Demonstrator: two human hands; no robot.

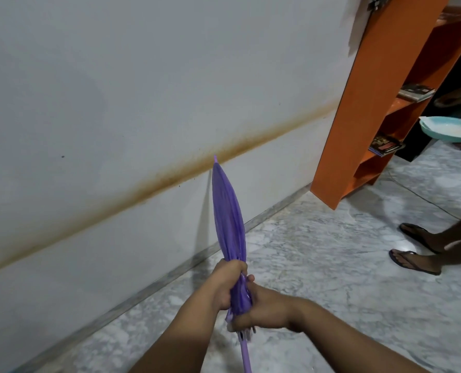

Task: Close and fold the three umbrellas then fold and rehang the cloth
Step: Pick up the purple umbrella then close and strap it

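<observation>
A purple umbrella (228,211) is closed, its canopy gathered into a narrow spindle that points up and away toward the wall. Its thin purple shaft runs down to the bottom edge of the view. My left hand (225,282) is wrapped around the lower canopy from the left. My right hand (264,308) grips the bunched canopy ends just below, from the right. Both hands touch each other around the fabric. No other umbrella and no cloth are in view.
A white wall (116,103) with a brown stain band runs along the left. An orange shelf unit (358,117) holding books stands at the right. Another person's sandalled feet (417,249) stand on the marble floor (318,251), and a hand holds a pale blue bowl (448,129).
</observation>
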